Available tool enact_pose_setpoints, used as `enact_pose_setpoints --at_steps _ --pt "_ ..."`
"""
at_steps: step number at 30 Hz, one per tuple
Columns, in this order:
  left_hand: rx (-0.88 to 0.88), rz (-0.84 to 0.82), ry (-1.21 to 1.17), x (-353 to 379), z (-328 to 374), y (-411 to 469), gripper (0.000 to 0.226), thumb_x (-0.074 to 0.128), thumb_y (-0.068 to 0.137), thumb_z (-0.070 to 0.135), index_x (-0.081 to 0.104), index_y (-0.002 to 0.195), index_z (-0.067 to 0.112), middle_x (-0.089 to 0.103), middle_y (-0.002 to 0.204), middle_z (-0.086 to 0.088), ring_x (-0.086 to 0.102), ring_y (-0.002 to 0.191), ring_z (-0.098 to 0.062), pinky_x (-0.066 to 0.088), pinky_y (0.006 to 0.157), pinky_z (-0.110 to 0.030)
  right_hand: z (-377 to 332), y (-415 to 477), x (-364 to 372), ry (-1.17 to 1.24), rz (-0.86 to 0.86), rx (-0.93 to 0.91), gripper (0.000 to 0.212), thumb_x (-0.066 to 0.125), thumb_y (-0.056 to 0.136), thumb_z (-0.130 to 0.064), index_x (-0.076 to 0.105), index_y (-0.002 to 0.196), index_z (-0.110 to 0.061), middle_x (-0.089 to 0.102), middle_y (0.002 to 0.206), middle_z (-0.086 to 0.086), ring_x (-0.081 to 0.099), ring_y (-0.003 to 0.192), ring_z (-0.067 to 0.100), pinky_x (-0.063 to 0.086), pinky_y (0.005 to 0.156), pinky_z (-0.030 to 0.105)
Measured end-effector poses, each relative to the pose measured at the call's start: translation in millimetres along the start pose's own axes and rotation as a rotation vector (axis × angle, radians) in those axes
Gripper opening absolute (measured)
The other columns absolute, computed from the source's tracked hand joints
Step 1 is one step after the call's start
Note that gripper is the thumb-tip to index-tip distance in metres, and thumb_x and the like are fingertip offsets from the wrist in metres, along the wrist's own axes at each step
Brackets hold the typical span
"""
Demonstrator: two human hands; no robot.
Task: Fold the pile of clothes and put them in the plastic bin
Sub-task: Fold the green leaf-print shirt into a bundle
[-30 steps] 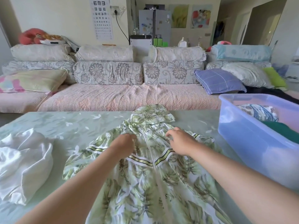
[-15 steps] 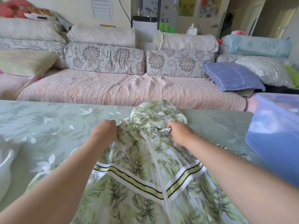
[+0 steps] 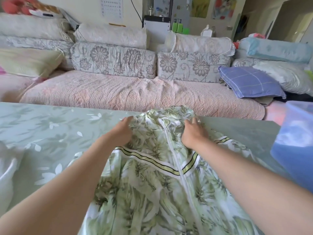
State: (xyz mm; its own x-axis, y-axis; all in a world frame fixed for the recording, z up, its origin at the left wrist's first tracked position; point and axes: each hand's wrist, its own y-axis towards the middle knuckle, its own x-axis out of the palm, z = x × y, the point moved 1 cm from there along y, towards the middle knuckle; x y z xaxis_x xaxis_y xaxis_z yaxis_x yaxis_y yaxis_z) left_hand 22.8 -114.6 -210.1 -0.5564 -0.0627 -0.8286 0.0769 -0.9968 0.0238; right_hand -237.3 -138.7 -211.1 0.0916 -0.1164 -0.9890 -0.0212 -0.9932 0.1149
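Though cut off at both sides, noted pink-covered sofa (image 3: 135, 94) across far background. Nearer, green floral table (image 3: 50, 126) bearing all items below. At table centre, leaf-print zip jacket (image 3: 152, 192) spread flat, zipper up, hood end far, hem off near edge. At right edge, blue plastic bin (image 3: 296, 150), near jacket's right sleeve; contents not visible. At left edge, white garment (image 3: 8, 175), bunched, apart from jacket. On left shoulder by hood, left hand (image 3: 122, 133), fingers curled together, clamped on fabric. Right of zipper, right hand (image 3: 193, 134), fingers bent, slightly apart, pinching cloth.
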Motion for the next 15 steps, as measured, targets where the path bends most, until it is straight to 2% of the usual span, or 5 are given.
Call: enact_pose_setpoints --at_steps 4,6,9,13,15 --pt "-0.056 0.029 0.073 -33 -14 -17 0.066 0.038 0.088 -0.011 0.038 0.147 0.020 0.048 0.135 -0.015 0.058 0.098 -0.030 0.047 0.066 -0.031 -50 -22 -12 -0.067 0.157 -0.228 0.082 0.047 0.078 0.007 0.026 0.154 -0.017 0.008 0.163 0.016 0.014 0.149 0.038 0.015 0.122 0.055" --pt "-0.117 0.065 0.137 -49 -26 -29 0.063 0.037 0.086 -0.009 0.038 0.145 0.014 0.043 0.140 -0.016 0.055 0.110 -0.031 0.051 0.084 -0.037 -84 -36 -20 0.014 0.184 -0.409 0.075 0.043 0.078 0.013 0.040 0.147 -0.018 0.021 0.160 0.011 0.031 0.143 0.034 0.032 0.116 0.049" --pt "-0.343 -0.024 0.278 -73 -47 -55 0.056 0.043 0.092 0.009 0.029 0.145 0.001 0.035 0.144 -0.021 0.045 0.128 -0.036 0.040 0.103 -0.041 -136 -56 -25 0.093 0.065 -0.614 0.075 0.042 0.079 0.019 0.045 0.144 -0.020 0.036 0.149 0.005 0.056 0.110 0.028 0.052 0.079 0.036" --pt "-0.481 -0.484 0.425 -102 -63 -97 0.039 0.050 0.094 0.041 0.052 0.122 0.013 0.054 0.112 -0.010 0.056 0.093 -0.022 0.043 0.079 -0.028 -190 -77 -17 0.109 -0.089 -0.737 0.083 0.036 0.083 0.016 0.033 0.153 -0.029 0.034 0.154 -0.001 0.054 0.122 0.028 0.053 0.086 0.040" --pt "-0.434 -0.543 0.534 -108 -73 -107 0.035 0.055 0.093 0.041 0.060 0.113 0.013 0.061 0.105 -0.006 0.053 0.077 -0.018 0.042 0.071 -0.025 -204 -85 -11 0.098 -0.145 -0.743 0.085 0.035 0.086 0.014 0.024 0.156 -0.033 0.027 0.160 -0.003 0.047 0.133 0.027 0.051 0.091 0.038"
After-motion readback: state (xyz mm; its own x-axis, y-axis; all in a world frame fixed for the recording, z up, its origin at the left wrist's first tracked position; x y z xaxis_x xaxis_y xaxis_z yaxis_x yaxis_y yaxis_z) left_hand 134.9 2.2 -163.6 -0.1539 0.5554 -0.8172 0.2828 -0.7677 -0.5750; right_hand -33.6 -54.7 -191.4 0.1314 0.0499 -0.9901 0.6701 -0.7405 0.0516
